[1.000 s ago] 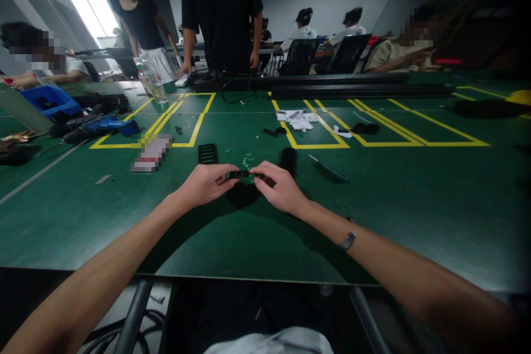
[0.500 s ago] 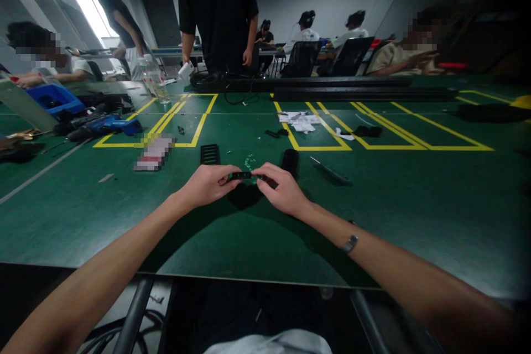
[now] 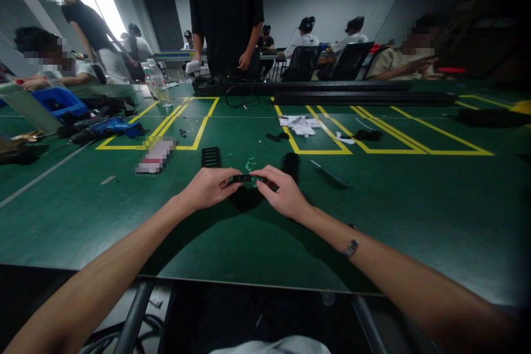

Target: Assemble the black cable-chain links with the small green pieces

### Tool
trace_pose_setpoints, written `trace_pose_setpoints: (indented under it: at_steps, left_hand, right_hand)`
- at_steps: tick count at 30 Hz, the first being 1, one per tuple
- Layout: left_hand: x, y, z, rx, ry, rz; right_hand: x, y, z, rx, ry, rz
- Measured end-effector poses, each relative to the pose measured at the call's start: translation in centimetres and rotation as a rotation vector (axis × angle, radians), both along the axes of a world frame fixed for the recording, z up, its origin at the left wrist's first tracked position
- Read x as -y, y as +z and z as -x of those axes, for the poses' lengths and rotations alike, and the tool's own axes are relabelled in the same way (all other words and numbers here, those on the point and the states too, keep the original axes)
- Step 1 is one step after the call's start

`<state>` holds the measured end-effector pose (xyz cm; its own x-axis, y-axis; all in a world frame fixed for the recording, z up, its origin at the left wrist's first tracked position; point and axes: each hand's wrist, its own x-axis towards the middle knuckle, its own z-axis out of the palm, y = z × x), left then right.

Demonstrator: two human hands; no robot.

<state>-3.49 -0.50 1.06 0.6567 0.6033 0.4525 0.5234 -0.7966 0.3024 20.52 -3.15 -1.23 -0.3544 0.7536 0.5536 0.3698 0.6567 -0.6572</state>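
Observation:
My left hand [image 3: 209, 185] pinches a small narrow black part [image 3: 241, 178] with a row of holes or slots, held just above the green table. At its right end is my right hand [image 3: 282, 188], index fingertip against the part and thumb curled close below. Whether something tiny sits in those right fingers is too small to make out. Behind the fingers lie small shiny clear pieces [image 3: 250, 164]. A black slotted block [image 3: 211, 157] rests beyond my left hand, and another black block [image 3: 290, 165] beyond my right.
A screwdriver-like tool [image 3: 331, 174] lies to the right, a phone-like object [image 3: 155, 156] to the left. Crumpled white paper [image 3: 302, 124], long black rails [image 3: 365, 98], bottles [image 3: 157, 86], a blue bin [image 3: 60, 100] and a blue power tool [image 3: 105, 128] stand farther off. A person [image 3: 226, 16] stands opposite.
The right thumb has shifted slightly away from the black part's end. The view has tilted a little, and the person at the back left has moved left.

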Motion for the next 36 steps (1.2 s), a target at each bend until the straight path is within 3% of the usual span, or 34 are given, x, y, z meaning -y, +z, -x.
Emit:
trace_pose_setpoints:
  at_steps: [22, 27, 31, 36]
  left_hand:
    - [0.1, 0.4, 0.0, 0.023, -0.019, -0.020]
    - [-0.1, 0.1, -0.1, 0.060, 0.078, -0.048]
    - [-0.3, 0.1, -0.9, 0.039, 0.112, -0.069]
    - [-0.6, 1.4, -2.8, -0.084, 0.069, -0.117]
  right_hand:
    - [-0.2, -0.5, 0.0, 0.006, -0.030, 0.049]
    - [-0.1, -0.3, -0.2, -0.023, -0.042, 0.100]
    - [-0.2, 0.2, -0.5, -0.133, -0.060, 0.143]
    - [-0.7, 0.9, -1.5, -0.190, -0.137, 0.128]
